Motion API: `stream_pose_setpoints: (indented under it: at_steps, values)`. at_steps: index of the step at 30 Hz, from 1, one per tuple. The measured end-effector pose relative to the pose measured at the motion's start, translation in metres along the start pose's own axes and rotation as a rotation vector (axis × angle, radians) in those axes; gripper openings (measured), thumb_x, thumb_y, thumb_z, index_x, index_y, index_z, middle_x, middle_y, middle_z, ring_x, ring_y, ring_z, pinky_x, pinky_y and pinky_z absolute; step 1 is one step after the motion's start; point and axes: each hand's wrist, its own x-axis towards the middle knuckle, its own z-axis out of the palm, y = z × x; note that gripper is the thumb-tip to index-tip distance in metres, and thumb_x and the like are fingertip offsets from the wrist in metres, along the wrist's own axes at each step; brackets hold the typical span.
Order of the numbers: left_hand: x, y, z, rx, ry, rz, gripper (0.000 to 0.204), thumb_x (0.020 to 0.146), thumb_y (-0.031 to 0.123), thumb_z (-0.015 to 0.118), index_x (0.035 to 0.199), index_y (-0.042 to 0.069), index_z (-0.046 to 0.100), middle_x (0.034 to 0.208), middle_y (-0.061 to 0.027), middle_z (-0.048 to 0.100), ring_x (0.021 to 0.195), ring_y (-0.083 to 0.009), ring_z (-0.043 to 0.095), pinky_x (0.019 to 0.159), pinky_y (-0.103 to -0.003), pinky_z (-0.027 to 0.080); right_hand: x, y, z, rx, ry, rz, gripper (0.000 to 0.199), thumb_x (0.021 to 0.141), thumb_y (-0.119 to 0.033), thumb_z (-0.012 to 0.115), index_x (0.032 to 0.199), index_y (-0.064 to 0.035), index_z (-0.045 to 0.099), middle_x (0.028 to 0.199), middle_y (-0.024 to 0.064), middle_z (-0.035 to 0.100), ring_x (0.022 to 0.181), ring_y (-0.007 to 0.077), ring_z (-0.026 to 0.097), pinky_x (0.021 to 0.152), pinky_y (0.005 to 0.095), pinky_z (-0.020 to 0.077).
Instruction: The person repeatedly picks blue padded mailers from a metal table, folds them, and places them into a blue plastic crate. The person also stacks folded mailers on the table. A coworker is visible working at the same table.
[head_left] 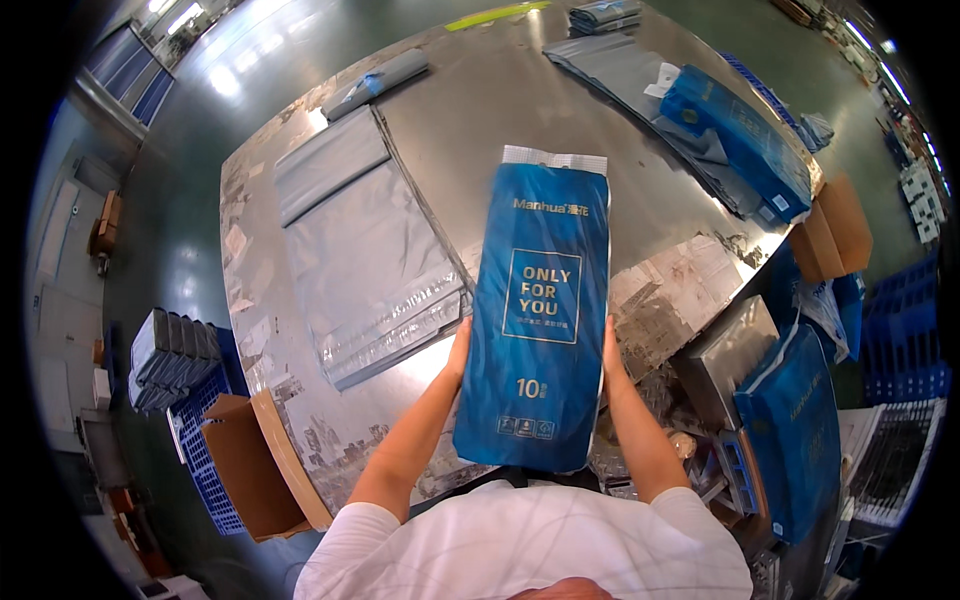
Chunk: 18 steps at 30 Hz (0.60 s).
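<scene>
- Metal-topped surface (pixel 470 110) is covered at left by flat grey mailer bags (pixel 365 255).
- A tall blue package (pixel 540 320) is held upright over the near edge.
- Left hand (pixel 459 348) and right hand (pixel 611 352) are pressed flat against its sides.

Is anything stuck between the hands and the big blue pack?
No. The left hand presses flat on one side of the blue pack and the right hand on the other, with nothing visible between. The pack is held up above the metal table, beside a grey plastic bag.
</scene>
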Motion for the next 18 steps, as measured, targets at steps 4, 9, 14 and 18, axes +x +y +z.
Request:
stream_pose_setpoints:
  at_steps: [4, 9, 14, 18]
  values:
    - [-0.028, 0.009, 0.040, -0.111, -0.063, -0.023, 0.060, 0.090, 0.035, 0.043, 0.140, 0.010, 0.022, 0.132, -0.0138, 0.040, 0.115, -0.0236, 0.045, 0.092, -0.034, 0.041, -0.011, -0.016, -0.005, 0.121, -0.133, 0.138, 0.068, 0.087, -0.058, 0.038, 0.132, -0.0059, 0.038, 0.128, 0.0124, 0.047, 0.111, 0.0254, 0.048, 0.094, 0.0370, 0.0403]
    - [-0.071, 0.042, 0.060, 0.081, -0.071, 0.198, 0.080, 0.078, 0.016, 0.057, 0.143, 0.012, 0.010, 0.142, -0.0164, 0.024, 0.127, -0.0269, 0.032, 0.101, -0.035, 0.031, -0.023, -0.011, -0.016, 0.055, -0.075, 0.130, 0.058, 0.081, -0.044, 0.054, 0.124, -0.0056, 0.045, 0.115, 0.0148, 0.053, 0.102, 0.0278, 0.053, 0.085, 0.0395, 0.0463]
    - [-0.125, 0.073, 0.030, 0.185, -0.063, 0.430, 0.092, 0.073, 0.026, 0.064, 0.143, 0.011, 0.006, 0.145, -0.0154, 0.017, 0.132, -0.0272, 0.021, 0.106, -0.037, 0.022, -0.043, -0.024, 0.059, 0.015, -0.278, -0.026, 0.062, 0.080, -0.031, 0.058, 0.131, -0.0052, 0.034, 0.123, 0.0130, 0.047, 0.107, 0.0252, 0.050, 0.088, 0.0363, 0.0447]
    - [-0.177, 0.086, -0.008, 0.260, 0.025, 0.535, 0.097, 0.071, 0.030, 0.064, 0.143, 0.010, 0.003, 0.146, -0.0146, 0.013, 0.134, -0.0270, 0.016, 0.107, -0.038, 0.018, -0.041, -0.016, 0.115, -0.106, -0.442, 0.059, 0.069, 0.078, -0.030, 0.059, 0.135, -0.0046, 0.028, 0.128, 0.0131, 0.042, 0.114, 0.0263, 0.044, 0.094, 0.0376, 0.0393]
